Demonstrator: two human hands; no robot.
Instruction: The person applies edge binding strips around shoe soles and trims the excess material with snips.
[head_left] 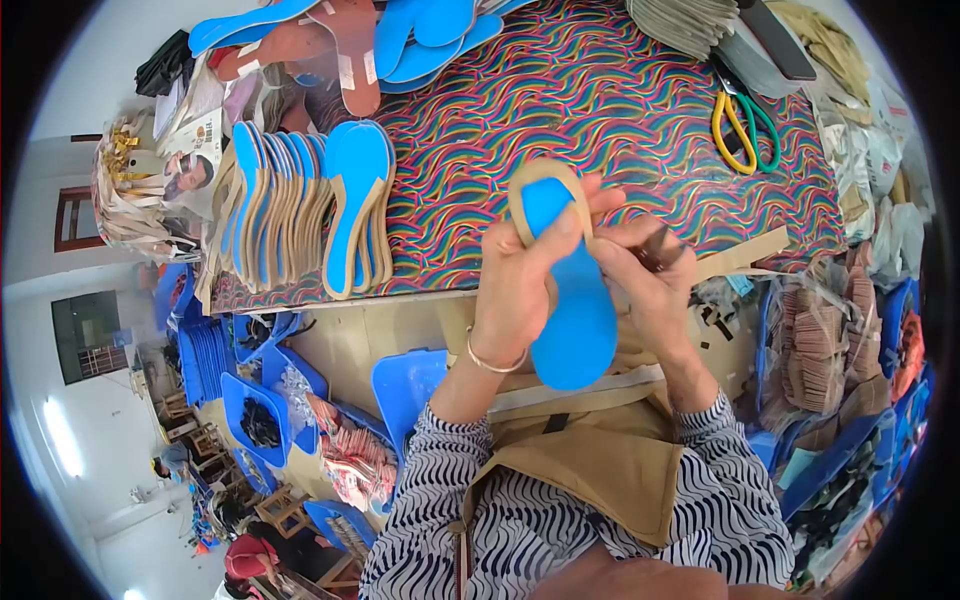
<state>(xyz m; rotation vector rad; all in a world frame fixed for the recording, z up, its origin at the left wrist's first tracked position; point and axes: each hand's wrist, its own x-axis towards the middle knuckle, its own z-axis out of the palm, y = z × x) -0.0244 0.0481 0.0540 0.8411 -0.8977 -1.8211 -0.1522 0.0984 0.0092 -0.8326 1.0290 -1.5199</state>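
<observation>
My left hand [530, 260] is closed around a blue insole [575, 335], thumb across its face and fingers behind it. A tan edging strip [535, 172] curves round the far end of the insole, while the near end shows bare blue. My right hand [650, 285] pinches at the strip on the insole's right edge. A small dark object [660, 247] shows among its curled fingers; I cannot tell what it is. Both hands are above the near edge of the table [460, 200].
Tan-edged insoles [290, 215] stand in rows at the table's left, with loose blue insoles [430, 30] behind. Yellow-and-green-handled scissors [740, 130] lie at the right. A tan strip [750, 250] crosses the table's front edge. Blue chairs [410, 390] and bundled pieces [815, 340] flank me.
</observation>
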